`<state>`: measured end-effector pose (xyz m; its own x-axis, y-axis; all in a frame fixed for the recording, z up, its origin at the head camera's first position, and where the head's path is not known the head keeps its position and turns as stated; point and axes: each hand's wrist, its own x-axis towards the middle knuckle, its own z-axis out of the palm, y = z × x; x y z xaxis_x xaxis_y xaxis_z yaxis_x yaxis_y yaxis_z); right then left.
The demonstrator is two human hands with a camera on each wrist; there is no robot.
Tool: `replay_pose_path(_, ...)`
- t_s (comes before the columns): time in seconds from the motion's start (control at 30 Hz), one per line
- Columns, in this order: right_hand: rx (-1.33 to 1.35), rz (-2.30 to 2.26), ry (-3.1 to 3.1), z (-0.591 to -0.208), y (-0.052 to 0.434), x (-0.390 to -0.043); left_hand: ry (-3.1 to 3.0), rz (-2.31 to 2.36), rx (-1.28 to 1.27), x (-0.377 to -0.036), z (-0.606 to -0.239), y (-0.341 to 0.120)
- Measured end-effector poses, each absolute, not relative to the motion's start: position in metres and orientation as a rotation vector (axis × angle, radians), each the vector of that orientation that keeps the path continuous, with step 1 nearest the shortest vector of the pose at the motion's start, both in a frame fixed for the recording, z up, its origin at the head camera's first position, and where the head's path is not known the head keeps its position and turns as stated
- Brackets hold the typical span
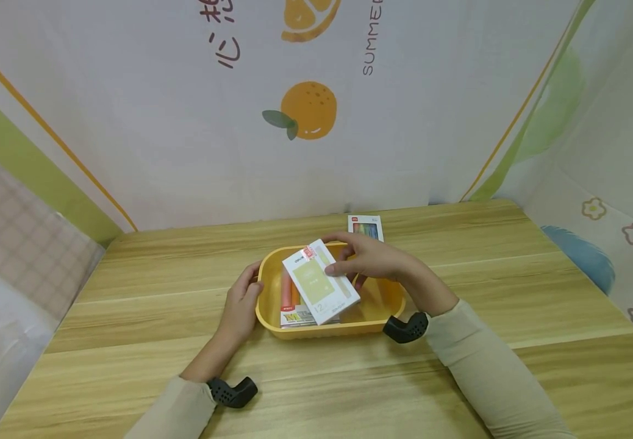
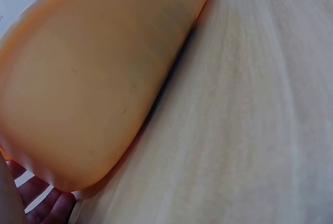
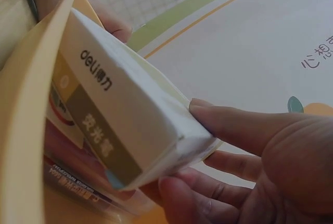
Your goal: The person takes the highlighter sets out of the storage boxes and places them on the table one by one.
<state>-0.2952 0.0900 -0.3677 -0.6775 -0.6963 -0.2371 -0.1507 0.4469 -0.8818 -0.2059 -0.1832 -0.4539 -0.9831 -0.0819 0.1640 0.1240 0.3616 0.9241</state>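
A yellow plastic basket stands on the wooden table. My left hand holds its left end, thumb at the rim and fingers round the outer wall. My right hand grips a white box of highlighters, tilted over the basket's middle. The thumb lies on one face of the box and the other fingers reach the opposite side; the box's printed side shows "deli" in the right wrist view. Beneath it in the basket lies a clear-fronted pack with red and orange contents, partly hidden by the box.
Behind the basket, a white box with a coloured window lies on the table, partly covered by my right hand. A printed white cloth hangs along the table's back edge. Black wrist devices sit on both forearms.
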Motion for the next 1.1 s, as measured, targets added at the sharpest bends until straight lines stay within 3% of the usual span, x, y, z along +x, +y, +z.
replay_pose_path(1.1, -0.715, -1.211, 2.14, -0.3642, 0.0931, -0.2968, -2.441, -1.682, -0.03, -0.2068, -0.4538, -0.1827)
